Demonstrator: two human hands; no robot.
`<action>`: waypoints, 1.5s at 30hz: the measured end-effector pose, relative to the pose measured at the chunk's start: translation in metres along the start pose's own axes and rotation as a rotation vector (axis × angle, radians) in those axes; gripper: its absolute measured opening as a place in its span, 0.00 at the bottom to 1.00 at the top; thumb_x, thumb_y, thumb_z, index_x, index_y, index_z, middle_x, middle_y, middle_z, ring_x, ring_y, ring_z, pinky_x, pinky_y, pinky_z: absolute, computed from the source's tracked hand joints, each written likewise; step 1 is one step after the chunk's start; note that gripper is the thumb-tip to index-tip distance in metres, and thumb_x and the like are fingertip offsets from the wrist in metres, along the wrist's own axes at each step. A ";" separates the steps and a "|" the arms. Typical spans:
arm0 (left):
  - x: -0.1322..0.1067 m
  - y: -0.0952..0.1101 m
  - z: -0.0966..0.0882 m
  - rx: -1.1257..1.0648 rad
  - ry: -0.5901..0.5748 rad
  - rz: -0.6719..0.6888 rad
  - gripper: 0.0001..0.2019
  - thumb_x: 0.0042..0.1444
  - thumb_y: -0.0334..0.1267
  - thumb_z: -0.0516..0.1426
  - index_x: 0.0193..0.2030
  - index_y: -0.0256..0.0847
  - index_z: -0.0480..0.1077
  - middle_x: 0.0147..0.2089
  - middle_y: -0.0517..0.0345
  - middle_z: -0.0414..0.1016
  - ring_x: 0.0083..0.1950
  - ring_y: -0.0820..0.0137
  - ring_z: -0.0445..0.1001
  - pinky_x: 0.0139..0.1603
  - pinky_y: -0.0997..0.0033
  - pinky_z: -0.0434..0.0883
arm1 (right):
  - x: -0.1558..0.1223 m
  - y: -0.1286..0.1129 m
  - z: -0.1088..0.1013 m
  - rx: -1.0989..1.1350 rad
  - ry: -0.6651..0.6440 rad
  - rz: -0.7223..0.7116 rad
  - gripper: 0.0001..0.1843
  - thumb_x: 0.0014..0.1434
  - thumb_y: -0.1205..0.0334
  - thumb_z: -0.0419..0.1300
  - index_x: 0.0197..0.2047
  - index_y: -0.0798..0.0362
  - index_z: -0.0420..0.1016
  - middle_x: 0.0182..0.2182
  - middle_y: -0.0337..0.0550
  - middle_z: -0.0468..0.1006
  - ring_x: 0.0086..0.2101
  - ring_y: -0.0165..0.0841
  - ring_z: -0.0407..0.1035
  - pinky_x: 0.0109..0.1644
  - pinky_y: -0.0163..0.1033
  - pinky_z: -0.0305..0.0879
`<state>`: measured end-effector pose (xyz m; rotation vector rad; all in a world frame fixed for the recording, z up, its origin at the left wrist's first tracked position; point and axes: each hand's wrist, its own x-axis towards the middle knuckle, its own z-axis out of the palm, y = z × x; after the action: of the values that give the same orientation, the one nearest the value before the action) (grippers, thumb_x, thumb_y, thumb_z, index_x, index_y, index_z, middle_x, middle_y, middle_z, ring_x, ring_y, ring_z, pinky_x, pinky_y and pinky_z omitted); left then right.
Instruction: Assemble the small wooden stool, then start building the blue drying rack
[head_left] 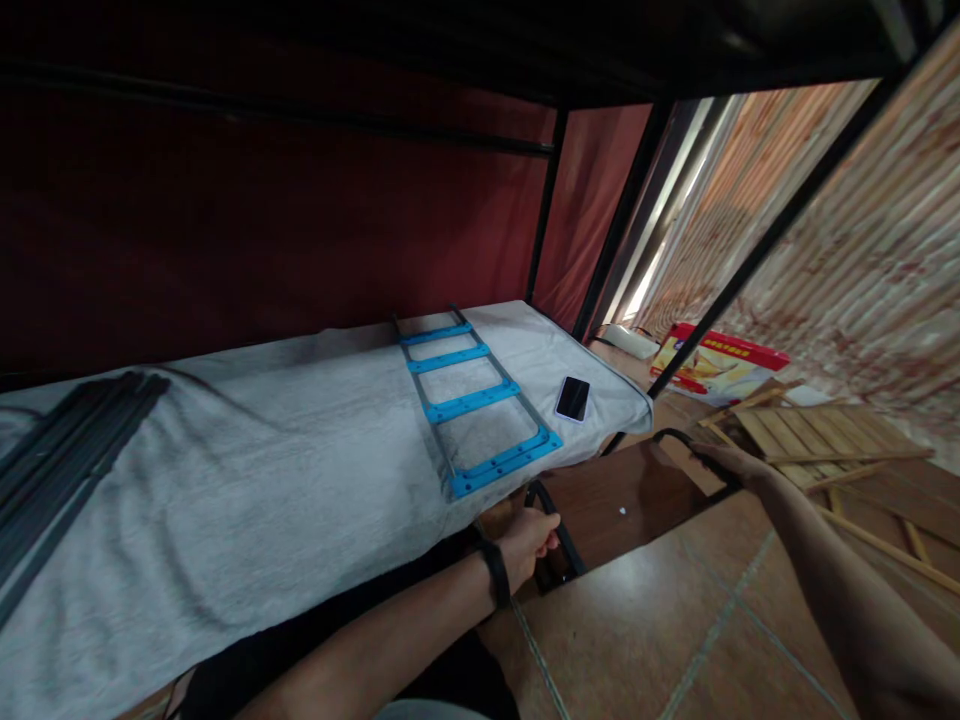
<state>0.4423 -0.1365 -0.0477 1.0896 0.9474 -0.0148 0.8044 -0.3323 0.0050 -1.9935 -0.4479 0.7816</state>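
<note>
The step in hand appears to be handling a low brown board (637, 490) by the black bars at its two ends, just above or on the tiled floor (637, 620); which of these cannot be told. It sits on the near right side, beside the bed (300, 440). The person's left hand (531, 538) is curled around the left bar (568, 545), fingers folded in. The right hand (731, 465) is wrapped over the right bar (679, 434), its fingertips partly hidden. The next move seems to call for an even pull on both sides, keeping the board clear of the bed's edge. On the bed lie a blue-runged rack (471, 402), a phone (573, 398) to its right, and grey tubes (82, 450) at far left.
</note>
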 end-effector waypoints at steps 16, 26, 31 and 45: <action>0.070 -0.023 -0.004 0.001 0.073 -0.098 0.17 0.58 0.39 0.62 0.21 0.37 0.63 0.20 0.60 0.65 0.20 0.79 0.59 0.23 0.77 0.51 | 0.102 0.044 0.054 -0.478 0.238 0.143 0.20 0.51 0.45 0.59 0.21 0.52 0.76 0.21 0.47 0.75 0.29 0.41 0.72 0.31 0.41 0.65; 0.074 -0.021 0.008 0.033 0.066 -0.122 0.14 0.58 0.37 0.59 0.24 0.35 0.66 0.21 0.60 0.68 0.22 0.78 0.64 0.25 0.76 0.53 | 0.147 0.080 0.046 -0.547 0.210 0.151 0.26 0.54 0.41 0.56 0.36 0.56 0.81 0.33 0.50 0.82 0.36 0.41 0.75 0.39 0.39 0.68; 0.076 -0.028 0.005 0.035 0.051 -0.060 0.12 0.58 0.36 0.58 0.25 0.35 0.66 0.23 0.60 0.70 0.23 0.78 0.64 0.26 0.75 0.54 | 0.136 0.076 0.057 -0.596 0.283 0.126 0.26 0.57 0.41 0.55 0.41 0.52 0.82 0.35 0.49 0.83 0.39 0.42 0.76 0.40 0.39 0.68; 0.073 -0.022 -0.006 0.132 0.083 -0.026 0.14 0.58 0.37 0.58 0.23 0.37 0.64 0.20 0.62 0.65 0.21 0.77 0.63 0.25 0.77 0.55 | 0.114 0.082 0.067 -0.768 0.276 0.139 0.29 0.64 0.43 0.47 0.52 0.52 0.79 0.43 0.52 0.82 0.46 0.45 0.75 0.46 0.42 0.68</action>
<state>0.4745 -0.1122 -0.1130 1.2071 1.0472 -0.0542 0.8427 -0.2652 -0.1304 -2.8252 -0.4927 0.4231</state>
